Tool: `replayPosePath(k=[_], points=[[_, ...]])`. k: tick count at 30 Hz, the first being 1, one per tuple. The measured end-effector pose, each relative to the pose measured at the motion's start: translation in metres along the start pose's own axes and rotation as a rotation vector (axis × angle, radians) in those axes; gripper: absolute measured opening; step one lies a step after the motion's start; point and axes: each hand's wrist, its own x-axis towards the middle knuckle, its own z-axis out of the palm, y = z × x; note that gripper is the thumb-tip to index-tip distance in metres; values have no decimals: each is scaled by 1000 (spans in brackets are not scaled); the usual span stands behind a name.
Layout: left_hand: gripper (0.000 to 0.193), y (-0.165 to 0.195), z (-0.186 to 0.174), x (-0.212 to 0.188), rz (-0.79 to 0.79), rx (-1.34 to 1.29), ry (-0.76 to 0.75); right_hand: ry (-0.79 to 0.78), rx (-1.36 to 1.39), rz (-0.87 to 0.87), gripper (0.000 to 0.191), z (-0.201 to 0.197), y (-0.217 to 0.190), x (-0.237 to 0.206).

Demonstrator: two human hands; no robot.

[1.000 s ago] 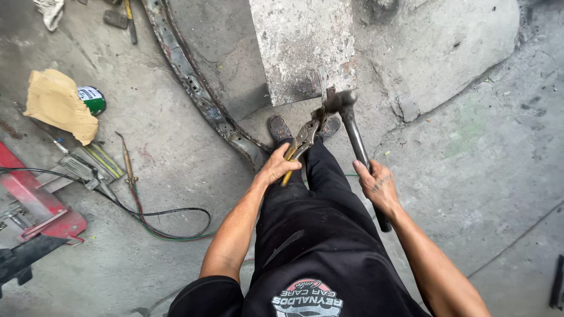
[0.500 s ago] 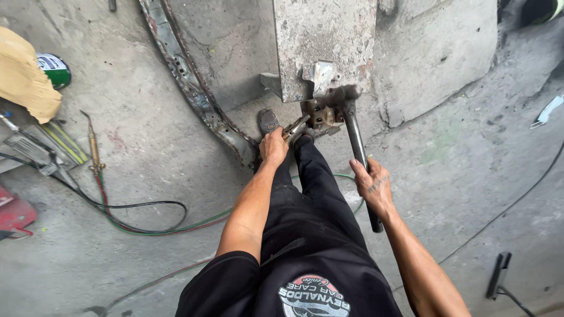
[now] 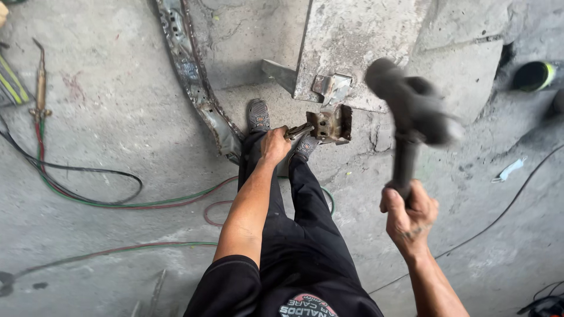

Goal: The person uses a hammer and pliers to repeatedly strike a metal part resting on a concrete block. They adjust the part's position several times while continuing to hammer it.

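Overhead, right hand (image 3: 409, 216) grips hammer (image 3: 411, 111).

Bracket (image 3: 332, 124) at centre: rusty, pitted steel, matt. Pliers (image 3: 298, 131): dull worn metal. Hammer (image 3: 411, 111) upper right: dark metal head, blurred, black matt handle. Concrete floor (image 3: 106, 258): rough, grey, stained. Hoses (image 3: 117, 202) at left: smooth rubber. Trousers (image 3: 299, 235): black matt cloth.

Rough grey concrete floor (image 3: 106, 258) under me, stained and cracked, flat daylight. Concrete block (image 3: 358, 47) ahead. Long bent strip of rusty metal (image 3: 194, 76) lies to its left. Red and green hoses (image 3: 117, 202) and a black cable (image 3: 499, 217) snake over the floor. Cutting torch (image 3: 40, 82) far left.
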Motion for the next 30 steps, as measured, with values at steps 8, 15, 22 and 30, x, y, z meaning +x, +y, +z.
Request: replayPosePath(k=[8,15,22,30], points=[[20,10,16,-2,3,-39,82,-97,-208,-71,28,47,76,52],[19,6,11,5,-26,-73,53,-96,-51,216,33,13,65,56],[22,0,14,6,-38,-12,27,-36,-32,-263,25,26,84,61],[15,-4,13,-1,-35,-39,57,-146,0,287,34,16,64,56]])
